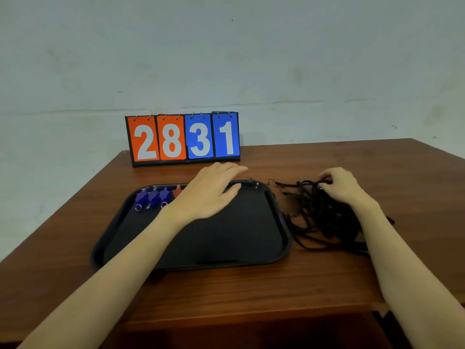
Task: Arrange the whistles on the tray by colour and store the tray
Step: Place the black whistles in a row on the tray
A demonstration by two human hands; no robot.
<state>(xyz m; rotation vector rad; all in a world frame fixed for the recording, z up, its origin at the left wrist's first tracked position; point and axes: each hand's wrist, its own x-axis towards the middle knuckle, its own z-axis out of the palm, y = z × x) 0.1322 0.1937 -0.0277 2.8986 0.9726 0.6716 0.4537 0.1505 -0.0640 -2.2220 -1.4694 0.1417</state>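
1. Three blue whistles stand side by side along the far left edge of the black tray, rings toward the person; grouping them at one end likely leaves the row free for other colours.
2. A reddish whistle sits just beside the blue ones, partly hidden by the left hand, so a second colour group seems begun.
3. The left hand lies over the tray's far rim, fingers nearly straight and close together, holding nothing I can see; it may be steadying the tray or setting a whistle down beneath it.
4. Behind, a flip scoreboard reads 2831 on the wooden table.
5. Right of the tray lies a tangle of black lanyards.
6. The right hand rests on that tangle, fingers curled, pinching something small at its top, probably a clip or whistle being freed; I cannot tell which.
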